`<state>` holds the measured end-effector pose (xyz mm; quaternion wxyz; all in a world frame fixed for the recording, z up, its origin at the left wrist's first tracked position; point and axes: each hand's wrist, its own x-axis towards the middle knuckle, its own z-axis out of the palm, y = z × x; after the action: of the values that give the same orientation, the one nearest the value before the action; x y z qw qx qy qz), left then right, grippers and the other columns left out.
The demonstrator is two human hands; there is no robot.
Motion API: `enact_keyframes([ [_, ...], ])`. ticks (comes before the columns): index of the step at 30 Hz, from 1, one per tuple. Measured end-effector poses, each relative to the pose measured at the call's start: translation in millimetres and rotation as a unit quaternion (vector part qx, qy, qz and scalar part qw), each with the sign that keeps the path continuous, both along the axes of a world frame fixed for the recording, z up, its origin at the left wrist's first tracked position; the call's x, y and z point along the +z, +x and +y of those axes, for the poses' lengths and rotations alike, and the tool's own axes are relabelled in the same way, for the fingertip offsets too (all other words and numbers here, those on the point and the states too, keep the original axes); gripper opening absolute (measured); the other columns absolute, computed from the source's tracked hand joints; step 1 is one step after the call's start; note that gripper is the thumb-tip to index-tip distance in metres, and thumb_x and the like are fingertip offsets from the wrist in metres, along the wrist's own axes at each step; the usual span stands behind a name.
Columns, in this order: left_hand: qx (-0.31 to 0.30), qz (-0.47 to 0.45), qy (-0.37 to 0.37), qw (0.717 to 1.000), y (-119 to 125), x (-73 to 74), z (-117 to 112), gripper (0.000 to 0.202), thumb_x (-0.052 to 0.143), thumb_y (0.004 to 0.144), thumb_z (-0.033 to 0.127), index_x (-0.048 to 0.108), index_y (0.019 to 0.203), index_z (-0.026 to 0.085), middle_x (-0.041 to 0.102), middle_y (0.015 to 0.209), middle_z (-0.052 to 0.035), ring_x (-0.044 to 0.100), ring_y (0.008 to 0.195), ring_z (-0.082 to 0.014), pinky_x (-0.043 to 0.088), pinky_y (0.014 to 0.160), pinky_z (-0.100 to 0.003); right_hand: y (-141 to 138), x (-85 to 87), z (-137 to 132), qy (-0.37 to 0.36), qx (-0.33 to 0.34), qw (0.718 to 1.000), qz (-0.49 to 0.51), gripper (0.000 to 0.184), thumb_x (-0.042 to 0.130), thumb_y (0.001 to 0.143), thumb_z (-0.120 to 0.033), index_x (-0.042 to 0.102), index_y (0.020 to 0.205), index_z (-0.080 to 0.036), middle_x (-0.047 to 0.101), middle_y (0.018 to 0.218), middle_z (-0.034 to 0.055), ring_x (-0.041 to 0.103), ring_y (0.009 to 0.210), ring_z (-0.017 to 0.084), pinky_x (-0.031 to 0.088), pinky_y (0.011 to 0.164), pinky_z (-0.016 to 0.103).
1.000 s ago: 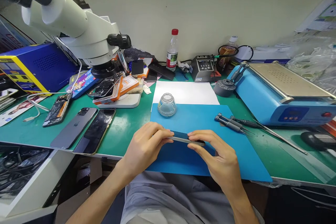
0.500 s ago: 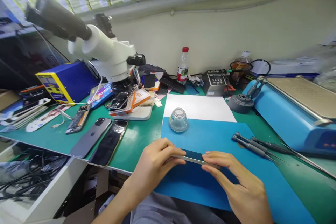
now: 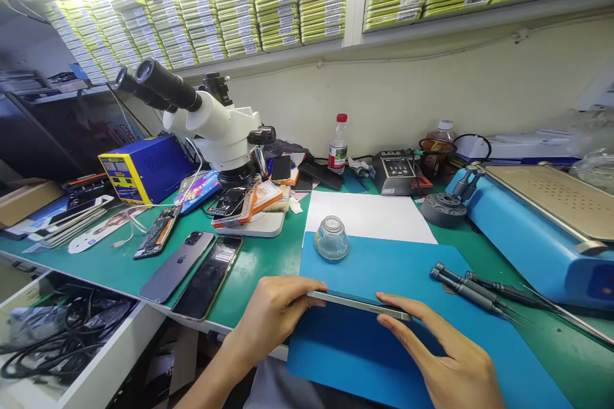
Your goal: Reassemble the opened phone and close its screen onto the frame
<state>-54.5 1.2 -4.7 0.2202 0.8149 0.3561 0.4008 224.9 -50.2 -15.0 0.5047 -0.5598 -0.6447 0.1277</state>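
Observation:
A slim smartphone (image 3: 352, 302), seen edge-on with its pale metal side toward me, is held level above the blue mat (image 3: 336, 358). My left hand (image 3: 275, 310) pinches its left end between thumb and fingers. At the other end, my right hand (image 3: 446, 345) has its thumb below and fingers above the phone. The phone's broad faces can hardly be seen. Beyond it, a small clear glass jar (image 3: 332, 239) stands on the mat. To the right lie several grey screwdrivers (image 3: 472, 287).
Two phones, one grey (image 3: 177, 266) and one black (image 3: 208, 278), lie on the green bench left of the mat. Behind them stands a microscope (image 3: 220, 128). An open drawer (image 3: 96, 358) holds cables. A blue machine (image 3: 522, 249) occupies the right side.
The head view has tilted up, so more of the shelf shows and the bench sits lower. My fingertips are farther apart, exposing more of the phone's edge.

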Motion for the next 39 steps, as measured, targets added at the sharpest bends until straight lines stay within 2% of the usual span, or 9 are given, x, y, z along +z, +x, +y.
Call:
enact_keyframes([
  [3, 0.015, -0.006, -0.018, 1.0, -3.6, -1.2, 1.0, 0.028, 0.067, 0.106, 0.013, 0.083, 0.124, 0.028, 0.088, 0.113, 0.0022, 0.086, 0.102, -0.0204, 0.067, 0.093, -0.025, 0.9, -5.9, -2.4, -0.053, 0.004, 0.998, 0.018, 0.038, 0.065, 0.104, -0.065, 0.086, 0.12, -0.038, 0.084, 0.105, -0.003, 0.082, 0.087, 0.023, 0.055, 0.043, 0.022],
  [7, 0.024, 0.009, -0.038, 0.999, -9.9, -3.2, 4.4, 0.032, 0.07, 0.106, 0.018, 0.079, 0.134, 0.032, 0.086, 0.122, 0.0022, 0.084, 0.112, -0.0217, 0.067, 0.099, -0.028, 7.0, -11.8, -3.7, -0.042, 0.039, 0.998, -0.031, 0.027, 0.068, 0.104, -0.055, 0.085, 0.121, -0.044, 0.084, 0.107, -0.0083, 0.075, 0.061, 0.015, 0.049, 0.038, 0.023],
  [11, 0.027, 0.039, -0.026, 0.999, -14.5, -9.9, 11.5, 0.025, 0.069, 0.109, 0.027, 0.077, 0.133, 0.025, 0.084, 0.126, -0.006, 0.082, 0.115, -0.0234, 0.068, 0.101, -0.04, 8.7, -10.7, -3.3, -0.029, 0.052, 0.998, -0.023, 0.024, 0.069, 0.104, -0.053, 0.085, 0.12, -0.044, 0.084, 0.103, -0.0092, 0.081, 0.075, 0.018, 0.062, 0.058, 0.02],
  [14, 0.018, 0.055, -0.002, 0.998, -17.3, -15.0, 15.0, 0.019, 0.066, 0.111, 0.03, 0.077, 0.122, 0.018, 0.082, 0.117, -0.0074, 0.081, 0.103, -0.0198, 0.07, 0.093, -0.04, 4.3, -5.0, -3.1, -0.013, 0.041, 0.999, 0.002, 0.023, 0.072, 0.102, -0.056, 0.087, 0.114, -0.043, 0.084, 0.102, -0.0089, 0.083, 0.085, 0.019, 0.066, 0.072, 0.02],
  [18, 0.022, 0.066, 0.045, 0.997, -22.1, -14.3, 9.8, 0.021, 0.065, 0.112, 0.027, 0.074, 0.128, 0.018, 0.08, 0.12, -0.0079, 0.08, 0.106, -0.0206, 0.069, 0.094, -0.041, -0.7, 2.3, -2.9, -0.028, 0.043, 0.999, 0.007, 0.022, 0.071, 0.103, -0.052, 0.086, 0.115, -0.04, 0.084, 0.112, -0.0086, 0.084, 0.098, 0.02, 0.068, 0.084, 0.02],
  [27, 0.047, 0.102, 0.058, 0.992, -28.3, -8.0, -3.3, 0.04, 0.052, 0.112, 0.011, 0.072, 0.142, 0.028, 0.076, 0.147, -0.0048, 0.076, 0.131, -0.0207, 0.062, 0.114, -0.035, -5.4, -6.5, 0.5, -0.073, 0.018, 0.997, -0.014, 0.03, 0.061, 0.103, -0.035, 0.078, 0.127, -0.036, 0.071, 0.149, -0.0022, 0.068, 0.14, 0.029, 0.058, 0.119, 0.048],
  [30, 0.033, 0.141, 0.013, 0.989, -31.9, -3.0, -2.5, 0.042, 0.059, 0.108, 0.011, 0.07, 0.145, 0.029, 0.074, 0.149, -0.0025, 0.073, 0.135, -0.0211, 0.061, 0.116, -0.036, -4.0, -7.2, 2.9, -0.095, 0.017, 0.995, -0.019, 0.032, 0.063, 0.1, -0.037, 0.078, 0.128, -0.039, 0.074, 0.143, -0.0025, 0.068, 0.137, 0.031, 0.06, 0.116, 0.052],
  [34, 0.009, 0.195, -0.041, 0.98, -37.9, 9.7, -5.6, 0.057, 0.081, 0.1, 0.032, 0.063, 0.154, 0.036, 0.066, 0.16, -0.0007, 0.068, 0.143, -0.0231, 0.059, 0.12, -0.038, -2.3, -3.1, 4.9, -0.127, 0.028, 0.991, -0.017, 0.037, 0.059, 0.097, -0.032, 0.078, 0.127, -0.043, 0.075, 0.139, -0.0062, 0.075, 0.124, 0.028, 0.065, 0.108, 0.05],
  [39, 0.011, 0.235, -0.071, 0.969, -33.9, 16.7, -12.9, 0.06, 0.079, 0.101, 0.044, 0.057, 0.157, 0.034, 0.059, 0.166, -0.004, 0.062, 0.149, -0.0271, 0.053, 0.126, -0.046, -3.2, 2.6, 4.0, -0.149, 0.045, 0.988, -0.002, 0.042, 0.05, 0.101, -0.031, 0.078, 0.13, -0.041, 0.071, 0.147, -0.0065, 0.071, 0.133, 0.026, 0.065, 0.108, 0.043],
])
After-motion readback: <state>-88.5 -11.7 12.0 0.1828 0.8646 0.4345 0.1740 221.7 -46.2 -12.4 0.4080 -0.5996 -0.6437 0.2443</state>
